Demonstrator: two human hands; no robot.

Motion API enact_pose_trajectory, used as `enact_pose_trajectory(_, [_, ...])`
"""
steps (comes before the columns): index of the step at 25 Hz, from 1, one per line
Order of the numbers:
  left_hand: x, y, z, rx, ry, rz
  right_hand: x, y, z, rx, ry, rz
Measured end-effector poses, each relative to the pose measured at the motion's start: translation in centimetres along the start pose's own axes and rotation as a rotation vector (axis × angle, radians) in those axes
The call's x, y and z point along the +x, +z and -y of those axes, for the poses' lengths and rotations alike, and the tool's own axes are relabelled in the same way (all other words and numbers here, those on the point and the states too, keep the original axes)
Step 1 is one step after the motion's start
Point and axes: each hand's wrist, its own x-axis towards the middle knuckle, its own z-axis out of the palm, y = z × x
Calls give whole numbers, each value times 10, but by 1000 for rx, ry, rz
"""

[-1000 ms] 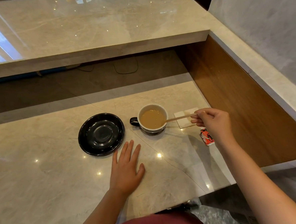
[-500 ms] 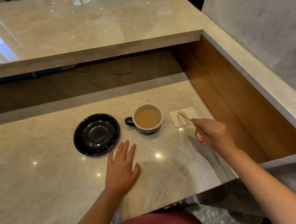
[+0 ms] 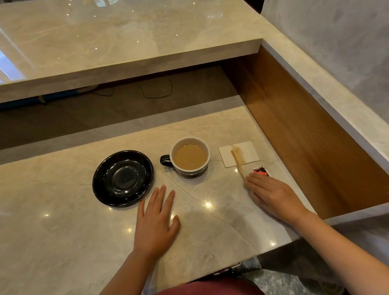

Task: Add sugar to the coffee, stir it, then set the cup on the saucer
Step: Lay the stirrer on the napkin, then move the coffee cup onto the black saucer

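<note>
A dark cup with a white inside (image 3: 191, 171) stands on the marble counter, filled with milky coffee (image 3: 190, 157), its handle pointing left. The empty black saucer (image 3: 122, 178) sits to its left, a small gap between them. A wooden stir stick (image 3: 237, 163) lies with its wet tip on a stained white napkin (image 3: 246, 154) right of the cup. My right hand (image 3: 274, 195) lies low on the counter, fingers stretched out, fingertips at the stick's near end. My left hand (image 3: 157, 222) rests flat, fingers spread, just below the saucer and cup.
A torn red sugar packet (image 3: 261, 171) lies beside my right fingertips. A wooden side wall (image 3: 301, 129) borders the counter on the right. A raised marble shelf (image 3: 114, 49) runs across the back. The counter's front edge is close to my body.
My right hand lifted the stick out of the coffee, carried it right and laid it on the napkin, then sank onto the counter. The left hand stayed put.
</note>
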Motion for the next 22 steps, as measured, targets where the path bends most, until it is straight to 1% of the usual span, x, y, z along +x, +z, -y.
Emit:
enact_pose_trajectory(6, [0, -3, -3, 2, 0, -6, 4, 2, 10, -39, -8, 28])
enact_pose_trajectory(13, [0, -3, -2, 3, -3, 15, 7, 1, 14, 15, 70, 72])
enact_pose_trajectory(16, [1, -3, -1, 4, -1, 24, 21, -5, 25, 108, 139, 22])
enact_pose_trajectory(19, [1, -4, -3, 12, -3, 33, 53, -8, 44, 159, 192, -81])
enact_pose_trajectory(21, [1, -5, -4, 0, -2, 34, 78, -10, 59, 203, 205, -92])
enact_pose_trajectory(22, [1, -5, -3, -4, -2, 35, 90, -10, 65, 225, 212, -68])
